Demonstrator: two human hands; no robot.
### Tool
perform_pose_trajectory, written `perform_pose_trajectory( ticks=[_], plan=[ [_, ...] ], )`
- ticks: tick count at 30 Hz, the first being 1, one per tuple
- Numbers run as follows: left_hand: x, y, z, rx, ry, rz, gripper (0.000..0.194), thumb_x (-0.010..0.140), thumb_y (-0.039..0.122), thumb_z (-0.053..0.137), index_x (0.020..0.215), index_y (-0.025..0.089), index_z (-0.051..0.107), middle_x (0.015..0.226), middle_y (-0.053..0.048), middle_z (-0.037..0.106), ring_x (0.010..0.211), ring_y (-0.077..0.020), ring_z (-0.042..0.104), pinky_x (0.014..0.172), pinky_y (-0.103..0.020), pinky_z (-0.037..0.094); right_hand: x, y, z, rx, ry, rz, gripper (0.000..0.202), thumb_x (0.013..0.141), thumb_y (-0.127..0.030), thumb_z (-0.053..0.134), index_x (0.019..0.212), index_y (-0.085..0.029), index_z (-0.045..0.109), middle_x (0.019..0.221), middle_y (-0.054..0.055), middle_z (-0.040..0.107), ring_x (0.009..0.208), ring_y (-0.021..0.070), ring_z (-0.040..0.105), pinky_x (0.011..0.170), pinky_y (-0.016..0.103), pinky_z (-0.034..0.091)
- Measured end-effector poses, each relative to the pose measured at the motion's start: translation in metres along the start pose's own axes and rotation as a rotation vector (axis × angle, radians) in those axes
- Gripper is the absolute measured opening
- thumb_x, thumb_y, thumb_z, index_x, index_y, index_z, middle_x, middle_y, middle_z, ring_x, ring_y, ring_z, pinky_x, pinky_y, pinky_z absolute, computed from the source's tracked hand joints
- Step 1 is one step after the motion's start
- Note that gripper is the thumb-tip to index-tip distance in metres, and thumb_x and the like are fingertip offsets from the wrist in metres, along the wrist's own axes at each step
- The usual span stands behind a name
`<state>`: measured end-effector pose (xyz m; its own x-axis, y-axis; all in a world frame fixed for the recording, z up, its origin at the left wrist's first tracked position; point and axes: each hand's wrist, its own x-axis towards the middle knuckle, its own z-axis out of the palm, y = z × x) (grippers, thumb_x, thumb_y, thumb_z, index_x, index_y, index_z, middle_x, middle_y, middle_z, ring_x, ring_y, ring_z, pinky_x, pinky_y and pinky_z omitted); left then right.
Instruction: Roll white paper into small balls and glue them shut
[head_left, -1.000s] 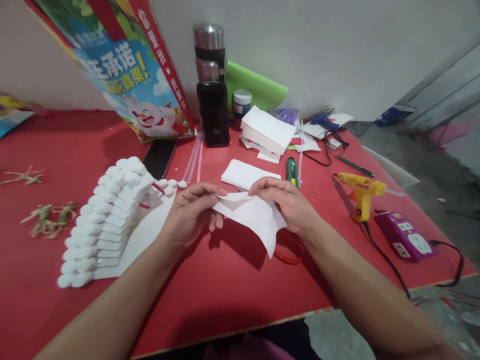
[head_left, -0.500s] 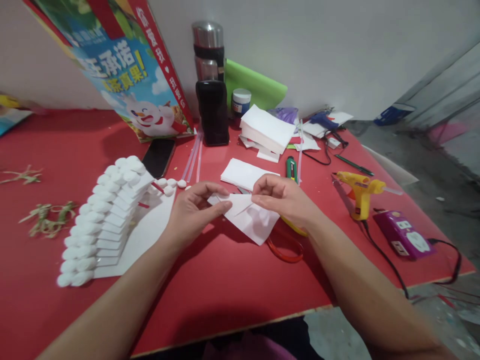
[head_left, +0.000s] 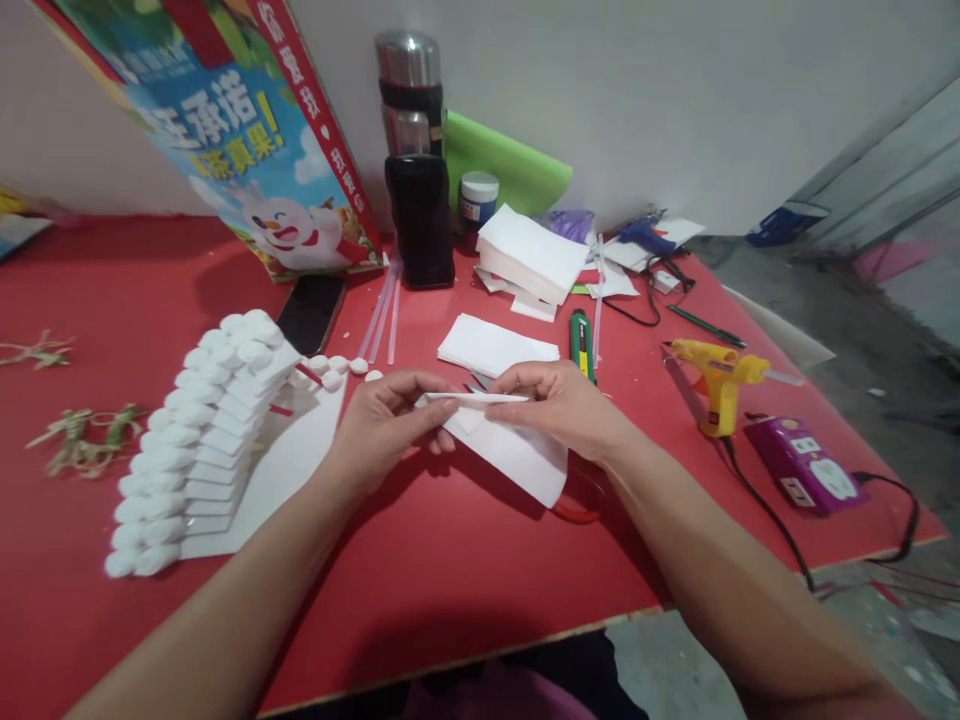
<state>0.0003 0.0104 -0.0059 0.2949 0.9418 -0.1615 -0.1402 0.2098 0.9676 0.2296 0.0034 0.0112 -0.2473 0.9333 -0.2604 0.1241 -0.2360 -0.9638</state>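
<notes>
Both hands grip a white sheet of paper (head_left: 517,455) above the red table, its upper edge folded over. My left hand (head_left: 397,415) pinches the left end of the fold between thumb and fingers. At the right end, my right hand (head_left: 559,405) presses the fold the same way. Scissors (head_left: 577,512) lie under the paper; a red handle and the blade tips show, the rest is hidden. Just beyond my hands sits a stack of white paper (head_left: 495,345). A green utility knife (head_left: 581,345) lies right of that stack.
Left, white rounded pieces and folded cards form a fanned row (head_left: 165,450) on white paper. A yellow glue gun (head_left: 716,375) and purple box (head_left: 802,465) with cords lie right. Behind stand a phone (head_left: 420,220), a steel flask (head_left: 409,90) and a printed bag (head_left: 262,150).
The paper's top edge has been folded over into a narrow strip. My right hand has shifted slightly left along it, and the lower part of the sheet has swung right over the scissors.
</notes>
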Motion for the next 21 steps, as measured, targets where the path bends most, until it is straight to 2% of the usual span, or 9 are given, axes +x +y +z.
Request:
perform_pose_trajectory(
  ticks=[4, 8, 11, 15, 18, 21],
  plan=[
    [0.001, 0.001, 0.000, -0.141, -0.016, 0.046, 0.016, 0.077, 0.025, 0.091, 0.090, 0.020, 0.083, 0.064, -0.002, 0.076, 0.050, -0.0151, 0.070, 0.050, -0.024, 0.058, 0.001, 0.001, -0.004, 0.233, -0.036, -0.023, 0.029, 0.067, -0.030, 0.094, 0.094, -0.022, 0.087, 0.084, 0.004, 0.081, 0.069, 0.0155, 0.068, 0.060, 0.027, 0.049],
    [0.001, 0.006, 0.002, -0.183, 0.013, 0.046, 0.011, 0.074, 0.022, 0.091, 0.083, 0.020, 0.085, 0.064, -0.003, 0.076, 0.050, -0.0142, 0.068, 0.051, -0.023, 0.056, 0.003, 0.001, -0.009, 0.322, -0.037, 0.001, 0.023, 0.065, -0.024, 0.091, 0.088, -0.023, 0.088, 0.071, 0.002, 0.077, 0.056, 0.0121, 0.061, 0.050, 0.024, 0.040],
    [0.001, 0.010, 0.002, -0.183, 0.029, 0.038, 0.012, 0.071, 0.022, 0.092, 0.080, 0.018, 0.085, 0.062, -0.004, 0.075, 0.049, -0.0128, 0.066, 0.052, -0.022, 0.055, 0.003, -0.002, -0.011, 0.324, -0.024, -0.004, 0.018, 0.064, -0.019, 0.084, 0.081, -0.022, 0.087, 0.066, 0.002, 0.074, 0.051, 0.0109, 0.055, 0.046, 0.024, 0.035],
    [0.001, 0.011, 0.001, -0.180, -0.006, 0.018, 0.015, 0.073, 0.025, 0.091, 0.084, 0.016, 0.086, 0.063, -0.007, 0.077, 0.053, -0.0142, 0.068, 0.056, -0.022, 0.056, 0.003, -0.005, -0.015, 0.280, 0.015, 0.001, 0.015, 0.063, -0.018, 0.077, 0.076, -0.020, 0.084, 0.062, 0.001, 0.070, 0.049, 0.0103, 0.051, 0.045, 0.024, 0.031],
    [0.001, 0.007, -0.001, -0.098, 0.024, 0.017, 0.013, 0.079, 0.025, 0.089, 0.085, 0.015, 0.084, 0.064, -0.006, 0.076, 0.054, -0.0129, 0.068, 0.056, -0.021, 0.056, 0.003, -0.005, -0.023, 0.207, 0.016, -0.030, 0.011, 0.065, -0.018, 0.072, 0.072, -0.019, 0.081, 0.063, 0.001, 0.068, 0.052, 0.0111, 0.053, 0.048, 0.024, 0.035],
    [0.002, 0.002, -0.005, -0.033, 0.032, 0.019, 0.014, 0.080, 0.025, 0.088, 0.089, 0.015, 0.083, 0.065, -0.004, 0.076, 0.054, -0.0129, 0.067, 0.053, -0.021, 0.056, 0.004, -0.006, -0.033, 0.118, 0.108, -0.104, 0.006, 0.066, -0.019, 0.070, 0.068, -0.019, 0.075, 0.063, 0.000, 0.068, 0.054, 0.0115, 0.055, 0.049, 0.024, 0.038]
  ],
)
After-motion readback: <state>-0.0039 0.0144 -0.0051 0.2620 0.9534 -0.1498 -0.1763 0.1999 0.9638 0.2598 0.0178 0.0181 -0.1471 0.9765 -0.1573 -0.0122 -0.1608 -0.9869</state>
